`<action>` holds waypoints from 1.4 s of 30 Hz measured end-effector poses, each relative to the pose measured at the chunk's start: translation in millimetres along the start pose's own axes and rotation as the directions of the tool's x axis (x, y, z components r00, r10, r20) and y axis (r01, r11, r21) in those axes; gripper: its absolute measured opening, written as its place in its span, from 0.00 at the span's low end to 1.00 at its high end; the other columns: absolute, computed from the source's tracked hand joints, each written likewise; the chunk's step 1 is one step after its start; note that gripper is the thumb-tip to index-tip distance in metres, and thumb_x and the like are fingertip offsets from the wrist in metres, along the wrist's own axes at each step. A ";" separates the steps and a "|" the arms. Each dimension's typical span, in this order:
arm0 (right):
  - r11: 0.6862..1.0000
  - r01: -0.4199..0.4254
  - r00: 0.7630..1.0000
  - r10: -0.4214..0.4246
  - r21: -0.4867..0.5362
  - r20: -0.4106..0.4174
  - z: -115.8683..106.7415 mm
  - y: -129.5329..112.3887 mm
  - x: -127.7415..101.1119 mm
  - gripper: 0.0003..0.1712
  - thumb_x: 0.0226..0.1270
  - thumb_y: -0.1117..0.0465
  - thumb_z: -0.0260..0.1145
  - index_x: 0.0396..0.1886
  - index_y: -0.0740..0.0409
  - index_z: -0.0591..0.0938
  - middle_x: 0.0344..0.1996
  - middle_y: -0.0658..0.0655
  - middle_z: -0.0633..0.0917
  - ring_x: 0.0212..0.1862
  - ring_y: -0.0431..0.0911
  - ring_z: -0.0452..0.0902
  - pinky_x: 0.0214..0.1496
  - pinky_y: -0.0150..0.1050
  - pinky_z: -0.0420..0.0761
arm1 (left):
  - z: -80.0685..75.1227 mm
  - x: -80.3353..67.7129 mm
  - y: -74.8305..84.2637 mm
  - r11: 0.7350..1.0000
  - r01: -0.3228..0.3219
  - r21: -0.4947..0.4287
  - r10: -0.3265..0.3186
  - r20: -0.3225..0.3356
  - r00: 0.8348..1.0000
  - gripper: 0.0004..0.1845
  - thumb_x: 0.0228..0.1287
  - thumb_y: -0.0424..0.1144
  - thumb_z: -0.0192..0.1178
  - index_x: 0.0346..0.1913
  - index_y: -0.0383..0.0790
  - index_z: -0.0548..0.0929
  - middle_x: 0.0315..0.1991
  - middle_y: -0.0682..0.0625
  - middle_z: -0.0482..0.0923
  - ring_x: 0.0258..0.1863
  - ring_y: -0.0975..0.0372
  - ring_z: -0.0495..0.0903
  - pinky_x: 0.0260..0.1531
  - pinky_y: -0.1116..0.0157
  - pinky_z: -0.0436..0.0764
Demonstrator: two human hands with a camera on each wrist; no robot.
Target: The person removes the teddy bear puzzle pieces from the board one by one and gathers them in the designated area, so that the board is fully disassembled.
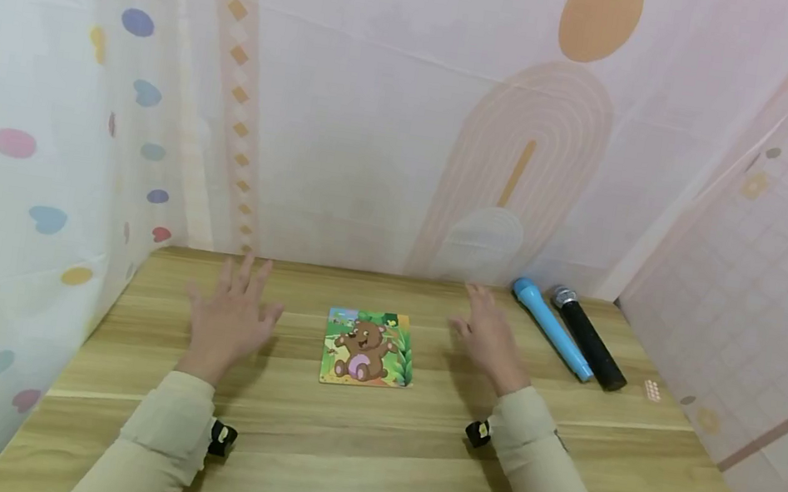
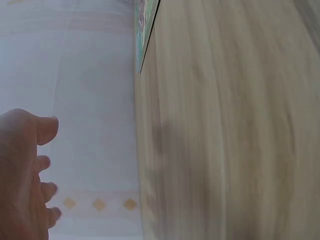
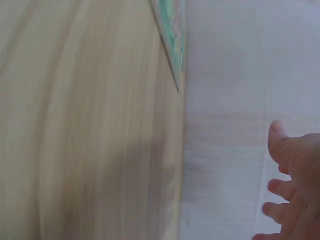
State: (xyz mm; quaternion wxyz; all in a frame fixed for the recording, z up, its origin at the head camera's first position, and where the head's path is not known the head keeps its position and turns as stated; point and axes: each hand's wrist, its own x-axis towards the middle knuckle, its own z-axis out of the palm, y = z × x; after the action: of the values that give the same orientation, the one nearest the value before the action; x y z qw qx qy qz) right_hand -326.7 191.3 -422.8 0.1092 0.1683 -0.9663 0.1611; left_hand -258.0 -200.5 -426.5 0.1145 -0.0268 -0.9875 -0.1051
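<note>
A small square bear puzzle [image 1: 369, 348] lies flat in the middle of the wooden table [image 1: 365, 452]. My left hand [image 1: 230, 315] hovers over the table to the puzzle's left, fingers spread and straight, holding nothing. My right hand [image 1: 489, 333] hovers to the puzzle's right, fingers also relaxed and empty. In the left wrist view the left hand [image 2: 25, 175] shows at the lower left with the puzzle's edge [image 2: 145, 35] at the top. The right wrist view has the right hand [image 3: 295, 180] at the lower right and the puzzle's edge [image 3: 170, 35] at the top.
A blue microphone [image 1: 552, 329] and a black microphone [image 1: 589, 337] lie side by side at the table's back right, close to my right hand. Patterned fabric walls enclose the table at the left, back and right.
</note>
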 end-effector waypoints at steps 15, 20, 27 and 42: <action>0.954 -0.012 0.974 -0.056 0.301 0.219 39.6 -32.2 21.5 0.28 0.64 0.57 0.69 0.59 0.66 0.74 0.58 0.63 0.76 0.61 0.56 0.71 0.64 0.48 0.72 | 15.0 5.4 32.7 0.971 -0.097 -0.219 0.144 0.210 0.967 0.31 0.70 0.47 0.55 0.71 0.39 0.64 0.69 0.37 0.64 0.66 0.40 0.65 0.60 0.36 0.64; 0.982 0.037 0.944 -0.094 0.183 0.317 50.3 -39.4 27.2 0.39 0.57 0.48 0.73 0.62 0.65 0.71 0.60 0.63 0.74 0.63 0.55 0.68 0.65 0.47 0.71 | 24.0 10.2 44.7 0.968 -0.149 -0.202 0.200 0.264 0.944 0.37 0.66 0.55 0.58 0.72 0.40 0.63 0.72 0.38 0.60 0.69 0.41 0.61 0.61 0.32 0.58; 0.994 0.024 0.931 -0.062 0.108 0.359 54.6 -45.4 30.5 0.41 0.53 0.45 0.73 0.62 0.61 0.72 0.61 0.60 0.73 0.64 0.54 0.66 0.66 0.47 0.70 | 40.1 15.9 58.4 0.968 -0.181 -0.177 0.229 0.315 0.921 0.51 0.54 0.63 0.63 0.73 0.37 0.59 0.74 0.35 0.52 0.73 0.40 0.52 0.61 0.30 0.55; 0.997 -0.004 0.901 -0.032 0.081 0.433 48.8 -54.1 34.1 0.37 0.55 0.47 0.73 0.58 0.63 0.72 0.56 0.59 0.72 0.58 0.52 0.68 0.63 0.45 0.72 | 47.7 21.0 66.7 0.965 -0.154 -0.211 0.234 0.433 0.871 0.55 0.53 0.63 0.65 0.75 0.35 0.52 0.77 0.37 0.41 0.75 0.41 0.43 0.62 0.29 0.49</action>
State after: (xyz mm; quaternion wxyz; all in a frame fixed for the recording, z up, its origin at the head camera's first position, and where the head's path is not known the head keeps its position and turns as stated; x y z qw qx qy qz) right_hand -346.2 116.2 -444.0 -0.1140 0.2110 -0.9580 0.1574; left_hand -283.8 -124.5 -453.6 -0.1119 -0.1596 -0.9664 -0.1675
